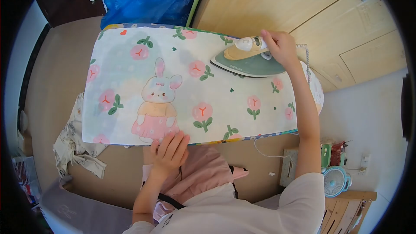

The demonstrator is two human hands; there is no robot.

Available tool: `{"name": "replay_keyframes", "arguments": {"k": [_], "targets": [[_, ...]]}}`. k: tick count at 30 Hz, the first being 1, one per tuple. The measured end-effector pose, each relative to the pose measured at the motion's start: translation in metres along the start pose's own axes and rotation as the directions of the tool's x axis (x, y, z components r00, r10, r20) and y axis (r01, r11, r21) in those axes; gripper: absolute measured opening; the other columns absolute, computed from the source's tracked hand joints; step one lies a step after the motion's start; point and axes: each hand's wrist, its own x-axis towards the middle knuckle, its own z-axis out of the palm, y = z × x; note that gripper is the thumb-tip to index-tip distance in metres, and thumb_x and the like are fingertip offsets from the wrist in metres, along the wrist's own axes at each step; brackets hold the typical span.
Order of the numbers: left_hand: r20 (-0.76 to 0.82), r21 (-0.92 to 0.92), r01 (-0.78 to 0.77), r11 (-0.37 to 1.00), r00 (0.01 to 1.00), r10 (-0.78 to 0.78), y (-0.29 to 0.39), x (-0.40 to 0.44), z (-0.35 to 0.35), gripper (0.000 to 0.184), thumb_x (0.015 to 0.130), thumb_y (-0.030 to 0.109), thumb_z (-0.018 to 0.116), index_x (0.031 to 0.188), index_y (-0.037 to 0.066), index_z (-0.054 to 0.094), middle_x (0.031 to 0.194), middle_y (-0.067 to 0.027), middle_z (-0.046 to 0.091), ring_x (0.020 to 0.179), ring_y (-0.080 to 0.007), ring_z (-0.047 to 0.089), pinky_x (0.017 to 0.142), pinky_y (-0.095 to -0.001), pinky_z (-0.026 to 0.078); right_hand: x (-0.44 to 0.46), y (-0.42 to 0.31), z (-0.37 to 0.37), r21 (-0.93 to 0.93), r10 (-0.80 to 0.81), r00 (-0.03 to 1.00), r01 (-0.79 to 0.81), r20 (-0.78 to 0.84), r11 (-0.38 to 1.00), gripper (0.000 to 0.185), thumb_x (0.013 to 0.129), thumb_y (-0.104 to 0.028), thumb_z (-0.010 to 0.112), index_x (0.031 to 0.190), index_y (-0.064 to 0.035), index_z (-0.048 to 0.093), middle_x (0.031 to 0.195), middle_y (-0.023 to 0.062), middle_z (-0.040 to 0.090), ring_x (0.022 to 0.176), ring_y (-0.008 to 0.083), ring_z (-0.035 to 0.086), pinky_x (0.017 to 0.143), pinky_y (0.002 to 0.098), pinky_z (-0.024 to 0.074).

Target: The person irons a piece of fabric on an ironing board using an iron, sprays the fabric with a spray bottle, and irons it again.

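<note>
Your white shirt [260, 216] lies closest to the camera, and beyond it the flower-and-rabbit cloth [229, 104] is spread over the ironing board [260, 136]. Your right grip [282, 48] is closed around the rear of the handle on the iron [251, 63], which sits toward the cloth's far right part, nose pointing left. Your left grip [170, 152] is open, fingers extended and laid on the near edge by the rabbit's skirt. You can't tell from here whether the soleplate is hot; if it is, pausing on one spot could scorch the fabric, and a sweep toward the near edge could burn those left fingers. Slack ahead of the nose might be pressed into a crease, especially if your left fingers press too lightly and the cloth slips. Watch the coiled cord [308, 56] beside your right forearm too: caught on the board's end, it could tug the iron askew.
</note>
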Motion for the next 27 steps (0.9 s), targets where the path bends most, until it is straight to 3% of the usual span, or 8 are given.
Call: {"name": "replay_keyframes", "arguments": {"k": [5, 12, 14, 19, 26, 27], "targets": [[-0.04, 0.0, -0.019, 1.0, 0.999, 0.018, 0.0, -0.005, 0.011, 0.029, 0.075, 0.018, 0.055, 0.104, 0.018, 0.06, 0.111, 0.0013, 0.055, 0.108, -0.0183, 0.046, 0.102, -0.0428, 0.02, 0.0, 0.01, 0.006, -0.068, -0.068, 0.996, 0.064, -0.058, 0.996, 0.043, 0.087, -0.04, 0.049, 0.062, -0.0072, 0.064, 0.043, 0.0062, 0.045, 0.039, 0.0221, 0.042, 0.04, 0.0331, 0.0297], [-0.183, 0.065, 0.025, 0.998, 0.983, -0.013, 0.007, -0.017, 0.035, 0.02, 0.083, 0.029, 0.052, 0.101, 0.021, 0.053, 0.108, 0.0032, 0.05, 0.112, -0.0194, 0.041, 0.106, -0.0445, 0.012, -0.002, 0.006, 0.007, -0.037, -0.118, 0.985, 0.115, -0.129, 0.993, 0.042, 0.087, -0.035, 0.05, 0.057, -0.0077, 0.06, 0.041, 0.0045, 0.044, 0.037, 0.0214, 0.041, 0.039, 0.0326, 0.029], [-0.201, 0.074, 0.035, 0.997, 0.979, -0.019, 0.007, -0.02, 0.039, 0.02, 0.084, 0.032, 0.052, 0.101, 0.022, 0.052, 0.108, 0.0031, 0.049, 0.114, -0.02, 0.039, 0.107, -0.0449, 0.011, -0.002, 0.005, 0.008, -0.003, -0.116, 0.983, 0.116, -0.142, 0.993, 0.044, 0.088, -0.03, 0.049, 0.054, -0.0027, 0.046, 0.044, 0.0085, 0.037, 0.039, 0.0214, 0.034, 0.041, 0.0326, 0.0257], [-0.21, 0.097, 0.042, 0.994, 0.977, -0.021, 0.006, -0.024, 0.04, 0.022, 0.083, 0.033, 0.052, 0.102, 0.022, 0.05, 0.11, 0.0018, 0.048, 0.117, -0.0225, 0.037, 0.109, -0.047, 0.003, -0.004, 0.003, 0.007, -0.023, -0.124, 0.981, 0.122, -0.151, 0.992, 0.044, 0.088, -0.03, 0.049, 0.053, -0.0033, 0.046, 0.044, 0.008, 0.037, 0.039, 0.0215, 0.033, 0.041, 0.0326, 0.0258], [-0.19, 0.14, 0.024, 0.99, 0.982, 0.003, 0.0, -0.031, 0.041, 0.026, 0.083, 0.036, 0.053, 0.106, 0.023, 0.048, 0.115, 0.0013, 0.046, 0.119, -0.0255, 0.036, 0.109, -0.0503, 0.002, -0.005, 0.006, 0.008, -0.026, -0.104, 0.987, 0.102, -0.126, 0.994, 0.041, 0.088, -0.03, 0.048, 0.057, -0.004, 0.05, 0.047, 0.0079, 0.041, 0.043, 0.0222, 0.038, 0.043, 0.0327, 0.0295], [-0.184, 0.193, 0.015, 0.981, 0.983, 0.022, -0.002, -0.032, 0.042, 0.031, 0.084, 0.037, 0.052, 0.113, 0.027, 0.046, 0.121, 0.0023, 0.044, 0.124, -0.0252, 0.032, 0.109, -0.0517, 0.001, -0.005, 0.006, 0.008, -0.018, -0.106, 0.985, 0.105, -0.133, 0.994, 0.041, 0.088, -0.03, 0.048, 0.057, -0.004, 0.05, 0.047, 0.0079, 0.041, 0.043, 0.0222, 0.038, 0.043, 0.0327, 0.0295]]}}
